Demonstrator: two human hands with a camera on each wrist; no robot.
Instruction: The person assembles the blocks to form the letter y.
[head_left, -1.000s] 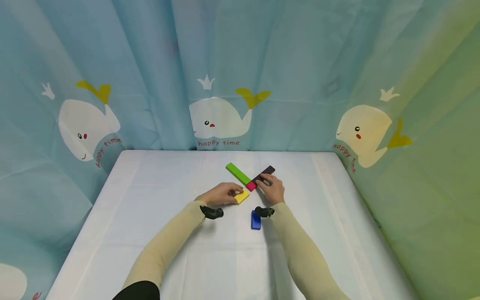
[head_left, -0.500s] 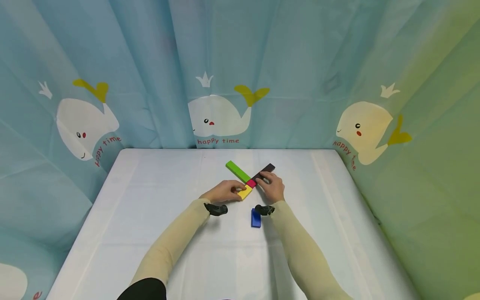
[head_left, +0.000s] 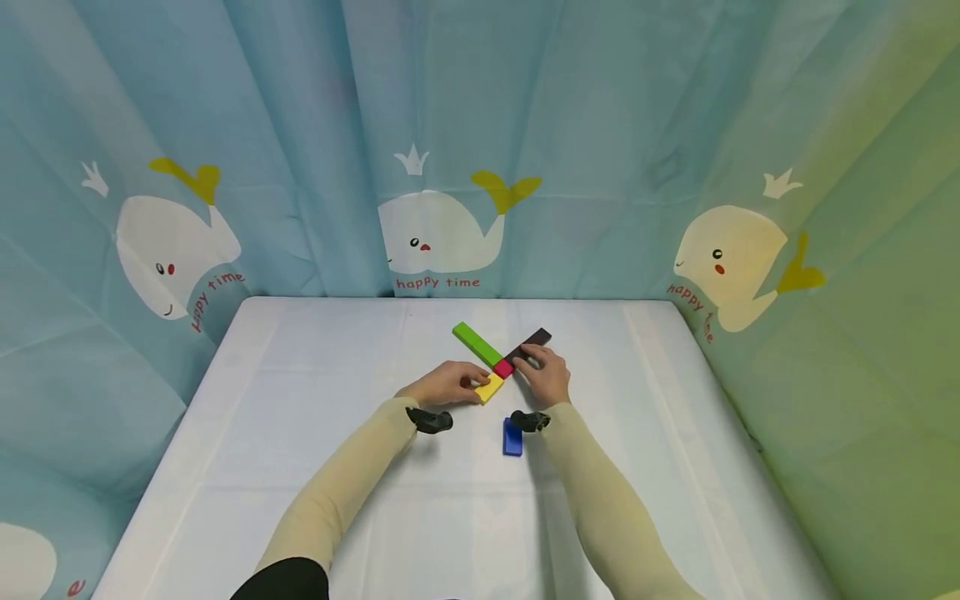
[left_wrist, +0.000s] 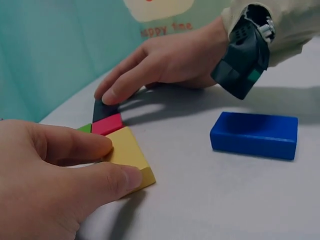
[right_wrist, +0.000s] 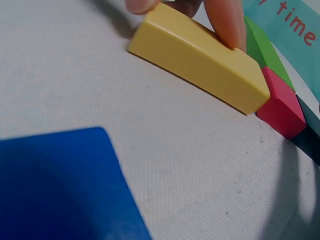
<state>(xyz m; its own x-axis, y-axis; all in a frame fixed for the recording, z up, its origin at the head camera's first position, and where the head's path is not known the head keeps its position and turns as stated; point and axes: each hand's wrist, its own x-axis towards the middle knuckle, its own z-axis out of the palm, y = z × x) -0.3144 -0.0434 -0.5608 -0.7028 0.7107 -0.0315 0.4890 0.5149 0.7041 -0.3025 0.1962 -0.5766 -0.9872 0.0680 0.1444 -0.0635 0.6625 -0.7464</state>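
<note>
My left hand (head_left: 444,383) pinches a short yellow block (left_wrist: 127,147) between thumb and fingers, low on the white table. One end of that block lies right at a small red block (right_wrist: 284,102). My right hand (head_left: 547,379) holds a long black block (head_left: 538,337) by its near part, with thumb and fingers bent over it. A long green block (head_left: 477,344) runs from the red one toward the back left, and the black one toward the back right. Together the blocks form three arms around the red one.
A blue block (left_wrist: 254,135) lies apart on the white table (head_left: 315,483), nearer to me, below my right wrist. Behind the table hangs a light blue curtain (head_left: 600,133) with printed whales, which also closes off both sides.
My left hand has slid the yellow block a little right and away from me, bringing its end up to the red block. The right hand has stayed on the black block.
</note>
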